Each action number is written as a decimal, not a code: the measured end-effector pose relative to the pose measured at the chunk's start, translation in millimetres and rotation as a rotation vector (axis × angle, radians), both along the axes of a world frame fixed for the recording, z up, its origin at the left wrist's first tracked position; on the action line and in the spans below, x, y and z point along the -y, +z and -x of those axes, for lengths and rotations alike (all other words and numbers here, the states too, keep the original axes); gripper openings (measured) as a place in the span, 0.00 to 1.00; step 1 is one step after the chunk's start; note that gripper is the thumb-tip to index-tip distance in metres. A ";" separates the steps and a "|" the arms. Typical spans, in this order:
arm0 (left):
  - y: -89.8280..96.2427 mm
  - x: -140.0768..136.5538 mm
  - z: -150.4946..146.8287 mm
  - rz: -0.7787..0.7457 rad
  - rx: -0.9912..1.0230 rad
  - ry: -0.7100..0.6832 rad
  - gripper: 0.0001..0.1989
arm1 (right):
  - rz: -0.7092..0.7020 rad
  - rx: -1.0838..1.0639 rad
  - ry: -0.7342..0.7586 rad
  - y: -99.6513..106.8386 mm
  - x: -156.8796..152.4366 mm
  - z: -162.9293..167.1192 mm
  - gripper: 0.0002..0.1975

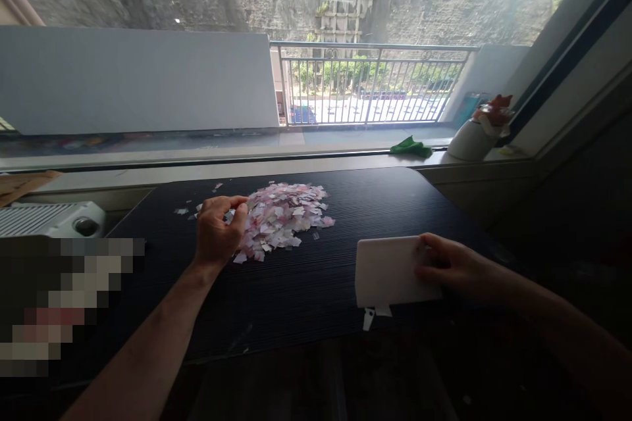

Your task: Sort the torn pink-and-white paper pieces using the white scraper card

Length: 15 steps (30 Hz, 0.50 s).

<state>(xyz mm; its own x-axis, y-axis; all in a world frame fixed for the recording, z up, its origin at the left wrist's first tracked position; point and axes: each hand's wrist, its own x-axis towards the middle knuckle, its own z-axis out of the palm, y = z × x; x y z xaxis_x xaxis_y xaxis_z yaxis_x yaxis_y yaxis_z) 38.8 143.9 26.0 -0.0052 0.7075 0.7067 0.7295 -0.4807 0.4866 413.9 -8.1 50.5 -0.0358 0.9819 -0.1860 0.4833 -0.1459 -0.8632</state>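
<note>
1. Scraps of pale and pinkish paper lie in a loose heap on the far-left part of the dark table. We read its longer spread as a slant, from near left to far right.
2. Left hand is at the heap's left edge, and clearly the nearer of our two to it. From these fingertips the bulk of the paper lies directly to the right.
3. Left thumb and forefinger are bent toward each other with little gap showing. We cannot tell whether a scrap is pinched between them.
4. Right hand is well apart from the heap, over the near right part of the table. Thumb and fingers close on the right end of a pale box.
5. Box's long axis runs roughly left to right, its free end pointing leftward. The heap lies beyond that end, farther off and to the left, with bare tabletop between.
6. Below the box's near edge we note a few white slips, partly covered by it. Whether the box rests on the table or hangs just above, we cannot tell; nor can we see if it is hollow.
</note>
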 end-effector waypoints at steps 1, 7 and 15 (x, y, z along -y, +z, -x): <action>0.0 0.0 -0.1 0.001 0.002 -0.002 0.13 | 0.010 -0.012 0.006 0.2 2.4 0.7 0.12; 0.3 0.3 -0.6 0.004 0.016 0.000 0.13 | 0.049 -0.040 0.028 1.2 10.9 4.9 0.12; 0.2 -0.1 -0.6 0.003 0.023 0.001 0.12 | 0.043 -0.087 0.012 11.3 22.8 4.1 0.14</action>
<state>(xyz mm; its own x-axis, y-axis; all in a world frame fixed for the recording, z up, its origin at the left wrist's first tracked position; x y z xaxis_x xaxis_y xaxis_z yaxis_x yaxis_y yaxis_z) 39.4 144.0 26.1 -0.0220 0.7098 0.7041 0.7186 -0.4784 0.5047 409.7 -30.9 61.7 -0.0650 0.9726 -0.2232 0.4085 -0.1781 -0.8952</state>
